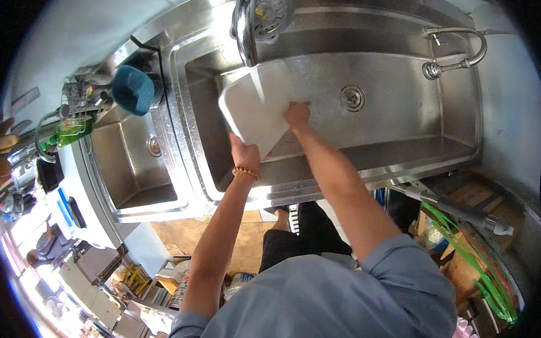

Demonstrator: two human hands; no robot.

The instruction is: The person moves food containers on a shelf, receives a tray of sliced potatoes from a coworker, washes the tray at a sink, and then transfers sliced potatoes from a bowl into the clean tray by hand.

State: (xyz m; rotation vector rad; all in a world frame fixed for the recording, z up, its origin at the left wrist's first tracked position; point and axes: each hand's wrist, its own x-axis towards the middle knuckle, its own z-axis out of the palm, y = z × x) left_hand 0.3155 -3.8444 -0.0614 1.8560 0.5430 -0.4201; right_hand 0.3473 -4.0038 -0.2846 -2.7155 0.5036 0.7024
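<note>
A white rectangular cutting board [252, 106] is tilted inside the large steel sink [398, 102], below the curved faucet [247, 31]. A bright streak of water runs from the spout onto its face. My left hand [245, 153], with a beaded bracelet at the wrist, grips the board's near left corner; its thumb lies along the edge. At the right edge of the board my right hand [297, 114] is closed, its fingers curled against it. The fingertips of both hands are partly hidden.
A second spray faucet [459, 56] curves over the sink's right end. To the left is a smaller sink [133, 164], with a teal tub [133, 90] at its back corner and a wire rack [79, 97] of utensils. Green strips [487, 272] hang at the right.
</note>
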